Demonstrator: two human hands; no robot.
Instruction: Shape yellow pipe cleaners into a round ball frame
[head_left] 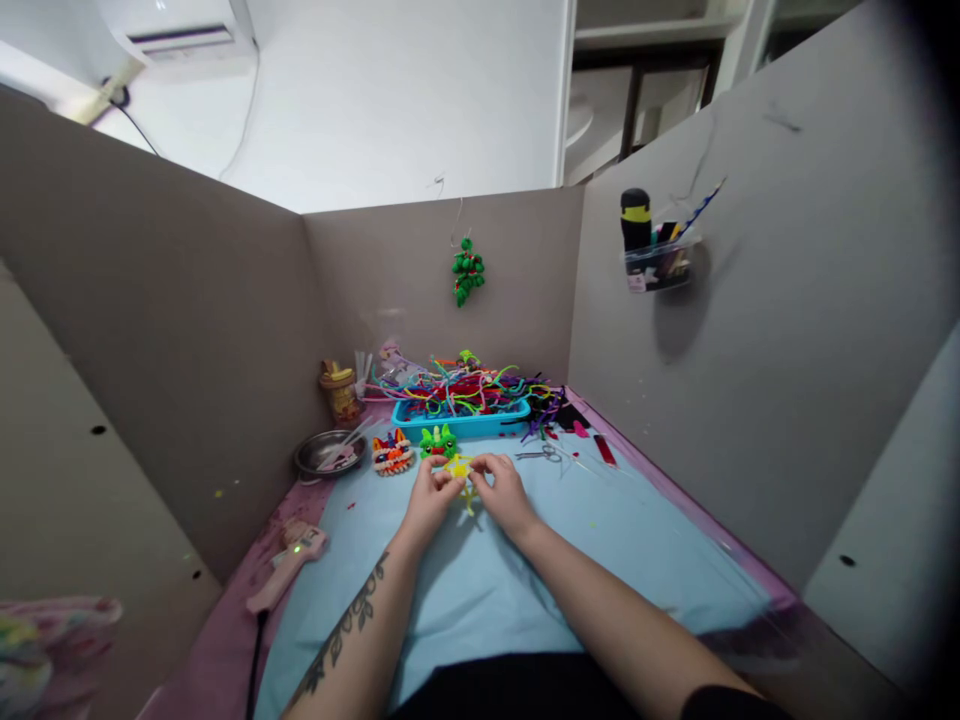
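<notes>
Between my two hands is a yellow pipe cleaner shape (459,468) with strands sticking out, one end hanging down below my fingers. My left hand (433,490) pinches it from the left side, and my right hand (501,488) grips it from the right with bent fingers. Just beyond my left hand sits a green pipe cleaner animal head (439,441). An orange, white and dark striped one (392,453) lies to its left. Both hands are above the light blue cloth (480,600).
A blue tray (465,428) heaped with colourful pipe cleaners stands at the back. Scissors (546,454) lie right of my hands. At left are a metal bowl (330,455) and a pink glue gun (289,565). Grey partitions enclose the desk; a clear holder (658,268) hangs right.
</notes>
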